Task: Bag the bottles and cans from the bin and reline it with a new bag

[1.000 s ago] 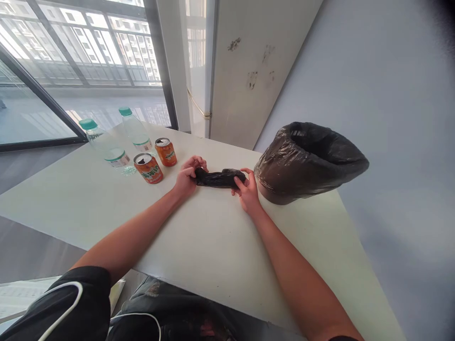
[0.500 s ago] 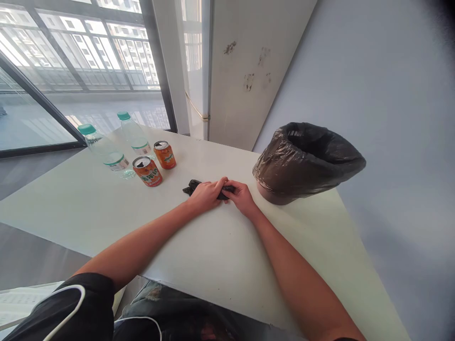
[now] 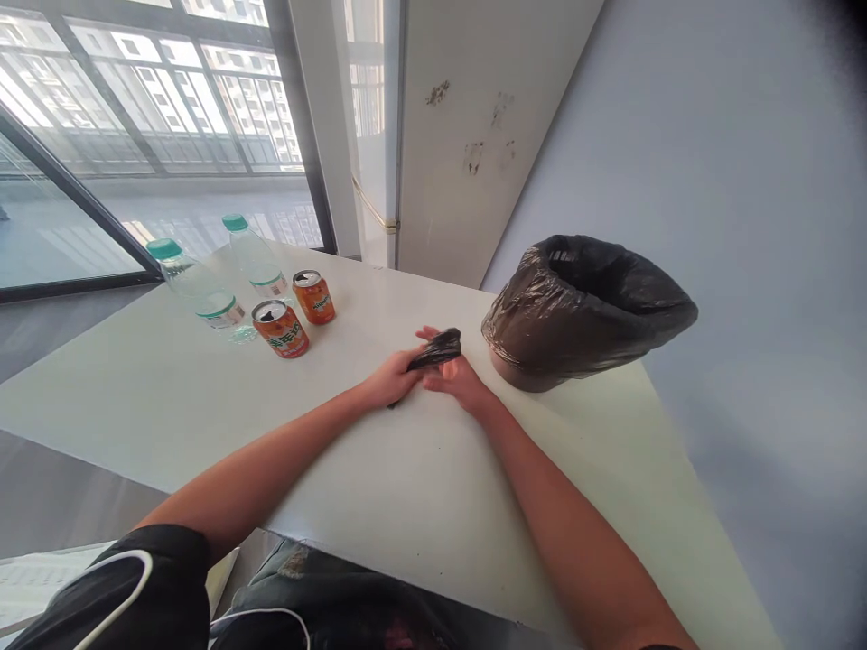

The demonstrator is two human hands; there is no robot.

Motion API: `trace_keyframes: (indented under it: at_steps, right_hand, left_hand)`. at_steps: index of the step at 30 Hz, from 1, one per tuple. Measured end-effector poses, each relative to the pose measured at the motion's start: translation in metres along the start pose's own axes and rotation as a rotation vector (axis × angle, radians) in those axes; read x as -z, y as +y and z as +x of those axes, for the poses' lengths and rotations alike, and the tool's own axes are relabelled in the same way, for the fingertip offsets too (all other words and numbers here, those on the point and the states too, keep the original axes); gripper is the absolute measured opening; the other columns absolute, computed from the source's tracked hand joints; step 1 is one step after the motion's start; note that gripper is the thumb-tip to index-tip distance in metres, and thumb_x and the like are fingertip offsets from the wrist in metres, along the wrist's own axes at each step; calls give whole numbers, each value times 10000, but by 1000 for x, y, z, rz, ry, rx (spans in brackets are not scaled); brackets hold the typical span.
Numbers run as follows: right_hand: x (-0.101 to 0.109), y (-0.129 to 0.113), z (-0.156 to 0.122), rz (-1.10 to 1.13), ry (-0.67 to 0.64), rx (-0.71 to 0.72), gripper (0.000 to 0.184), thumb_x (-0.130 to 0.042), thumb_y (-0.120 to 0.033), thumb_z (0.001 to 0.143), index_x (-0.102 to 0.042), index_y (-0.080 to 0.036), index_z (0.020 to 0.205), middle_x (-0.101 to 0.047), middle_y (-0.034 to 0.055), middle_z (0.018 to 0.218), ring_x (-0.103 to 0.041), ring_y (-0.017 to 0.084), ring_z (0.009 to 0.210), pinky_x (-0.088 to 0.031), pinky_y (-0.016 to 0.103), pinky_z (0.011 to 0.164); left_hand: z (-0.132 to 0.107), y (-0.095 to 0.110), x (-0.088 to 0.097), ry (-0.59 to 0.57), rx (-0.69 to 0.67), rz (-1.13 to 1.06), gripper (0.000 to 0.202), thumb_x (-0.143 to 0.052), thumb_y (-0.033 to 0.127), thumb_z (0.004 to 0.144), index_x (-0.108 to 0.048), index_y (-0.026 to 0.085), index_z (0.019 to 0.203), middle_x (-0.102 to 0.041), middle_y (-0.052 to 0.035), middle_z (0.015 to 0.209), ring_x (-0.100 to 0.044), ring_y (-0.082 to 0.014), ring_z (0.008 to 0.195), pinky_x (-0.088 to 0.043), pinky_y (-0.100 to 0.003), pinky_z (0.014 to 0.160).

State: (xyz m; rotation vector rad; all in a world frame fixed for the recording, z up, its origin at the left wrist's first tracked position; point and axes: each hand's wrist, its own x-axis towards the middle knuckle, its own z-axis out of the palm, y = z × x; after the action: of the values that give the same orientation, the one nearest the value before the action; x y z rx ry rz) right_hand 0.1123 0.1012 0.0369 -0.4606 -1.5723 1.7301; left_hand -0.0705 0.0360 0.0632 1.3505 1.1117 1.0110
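A crumpled black plastic bag (image 3: 437, 350) is gripped by my left hand (image 3: 391, 379) above the middle of the white table. One end of the bag sticks out toward the right, and a small dark tip shows below the hand. My right hand (image 3: 464, 381) is close beside it with thumb and fingers spread apart. The bag's end passes in front of some of its fingers, so whether they touch it is hard to see.
On the right of the white table (image 3: 379, 487) stands a bin lined with a black bag (image 3: 562, 316). Two orange cans (image 3: 281, 332) and two clear bottles with green caps (image 3: 203, 289) stand at the left. A wall (image 3: 745, 226) borders the right side.
The black bag has been lifted and turned in my left hand, its loose end now pointing right instead of left. My right hand's fingers have come off it and spread.
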Motion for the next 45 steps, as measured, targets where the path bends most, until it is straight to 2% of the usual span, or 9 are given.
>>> trace_keyframes:
  at_steps: [3,6,13,19,21,25,30,38,45]
  right_hand:
    - [-1,-8,-4,-29,-272,12,747,-917,-582,793,-661,-323,1445,-426,77,1715,-402,292,1566,-385,472,1273]
    - [-3,-16,-7,-30,-458,-18,556,-800,-658,893,-769,-290,1308,-468,74,1695,-417,297,1570,-351,478,1291]
    - [-5,-10,-8,139,-95,-185,471,-680,-676,968,-832,-231,962,-760,103,1329,-655,311,1316,-493,485,1180]
    - [-3,-8,-4,212,142,-88,420,-659,-620,1003,-787,-231,909,-775,97,1275,-708,257,1151,-520,464,1146]
    - [-3,-9,-4,222,104,-88,475,-663,-698,971,-790,-252,1078,-736,101,1377,-671,275,1263,-513,480,1164]
    - [-4,-15,-6,155,-207,-141,748,-837,-677,834,-673,-282,1447,-616,112,1571,-539,311,1471,-428,511,1247]
    - [-4,-20,-8,53,-387,-151,657,-725,-701,924,-719,-265,1414,-562,100,1618,-489,320,1511,-434,489,1233]
    - [-9,-17,-5,85,-342,-161,730,-542,-854,948,-808,-248,1254,-643,115,1526,-510,309,1493,-404,478,1247]
    - [-11,-15,-6,162,-147,-183,577,-587,-732,997,-845,-225,1100,-736,107,1388,-578,296,1429,-412,442,1247]
  left_hand:
    - [-6,-1,-9,-346,265,-379,384,-717,481,923,-489,219,760,-321,74,590,-263,-84,462,-249,-213,433]
    - [-8,-1,-10,-483,408,-455,491,-737,494,912,-429,211,657,-326,57,560,-304,-73,441,-284,-216,397]
    - [-7,-2,-9,-423,321,-434,419,-750,485,953,-472,209,804,-400,57,686,-386,-69,489,-389,-202,428]
    - [-4,-3,-5,-465,236,-403,436,-707,514,984,-464,200,807,-353,56,723,-357,-65,513,-378,-206,441]
    - [-5,0,-4,-453,246,-440,419,-694,509,994,-465,201,825,-337,60,724,-303,-57,503,-300,-189,420]
    - [-8,5,-8,-487,242,-480,482,-681,543,994,-420,209,763,-311,66,650,-249,-59,482,-229,-195,419]
    - [-8,4,-12,-535,311,-454,582,-697,571,973,-357,209,671,-240,73,605,-180,-49,488,-156,-201,433]
    - [-7,0,-12,-541,355,-492,535,-710,537,984,-381,202,727,-241,75,672,-178,-37,481,-136,-181,422]
    - [-6,4,-8,-548,375,-525,395,-684,495,1010,-461,204,861,-258,83,693,-169,-41,474,-129,-179,420]
